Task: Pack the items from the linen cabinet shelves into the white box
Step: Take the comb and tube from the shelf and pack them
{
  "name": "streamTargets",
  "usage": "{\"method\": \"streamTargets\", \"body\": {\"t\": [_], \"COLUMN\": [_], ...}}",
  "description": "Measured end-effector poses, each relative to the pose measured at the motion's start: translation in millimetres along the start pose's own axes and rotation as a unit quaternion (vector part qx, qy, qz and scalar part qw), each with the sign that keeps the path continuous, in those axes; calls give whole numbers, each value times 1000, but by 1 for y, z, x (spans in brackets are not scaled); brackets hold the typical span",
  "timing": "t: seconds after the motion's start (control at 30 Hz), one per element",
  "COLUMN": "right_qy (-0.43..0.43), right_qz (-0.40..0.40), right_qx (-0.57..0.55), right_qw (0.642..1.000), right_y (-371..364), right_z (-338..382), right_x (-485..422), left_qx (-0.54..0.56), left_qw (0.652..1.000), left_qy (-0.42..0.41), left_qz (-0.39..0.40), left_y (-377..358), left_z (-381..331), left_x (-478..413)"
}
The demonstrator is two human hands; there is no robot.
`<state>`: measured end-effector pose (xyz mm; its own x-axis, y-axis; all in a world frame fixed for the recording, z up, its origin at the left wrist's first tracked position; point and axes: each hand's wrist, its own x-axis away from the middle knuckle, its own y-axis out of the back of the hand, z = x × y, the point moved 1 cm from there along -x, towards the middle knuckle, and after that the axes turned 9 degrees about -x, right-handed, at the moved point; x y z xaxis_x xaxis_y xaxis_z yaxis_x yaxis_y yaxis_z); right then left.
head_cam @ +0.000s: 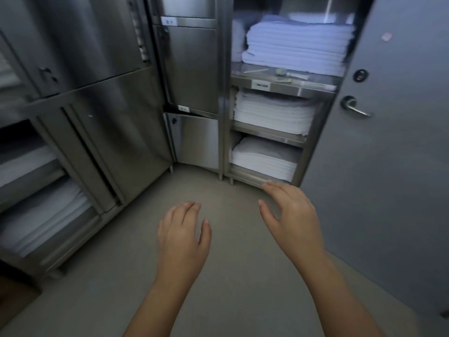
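Observation:
An open steel linen cabinet [284,87] stands ahead on the right. Its top shelf holds a thick stack of folded white towels [298,47]. Below are a middle stack of white linen [274,113] and a bottom stack [264,158]. My left hand [183,235] hovers over the floor, empty, fingers apart. My right hand [291,216] is stretched toward the bottom shelf's front edge, empty and spread, fingertips just short of the bottom stack. No white box is in view.
A grey door [388,142] with a lever handle [353,107] stands open on the right. Closed steel cabinet doors [192,69] fill the corner. A second steel cabinet [80,142] on the left holds more folded white linen [43,212]. Grey floor [233,276] lies beneath.

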<state>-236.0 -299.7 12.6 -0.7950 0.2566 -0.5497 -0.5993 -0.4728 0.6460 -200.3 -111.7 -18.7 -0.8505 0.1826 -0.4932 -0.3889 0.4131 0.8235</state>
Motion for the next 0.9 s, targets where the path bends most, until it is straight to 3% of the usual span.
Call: {"method": "streamTargets", "body": {"t": [0.4, 0.9], "right_qy": [41, -37], "right_qz": [39, -11], "right_qx": [-45, 20], "right_qw": [997, 999], "right_y": [-54, -168], "right_z": [-70, -129], "right_x": [-126, -315], "left_qx": [-23, 58], "left_qw": [997, 998], "left_qy": [66, -8], "left_qz": [-22, 8], "left_y": [-65, -197], "left_z": [-17, 38], "left_x": [-108, -339]}}
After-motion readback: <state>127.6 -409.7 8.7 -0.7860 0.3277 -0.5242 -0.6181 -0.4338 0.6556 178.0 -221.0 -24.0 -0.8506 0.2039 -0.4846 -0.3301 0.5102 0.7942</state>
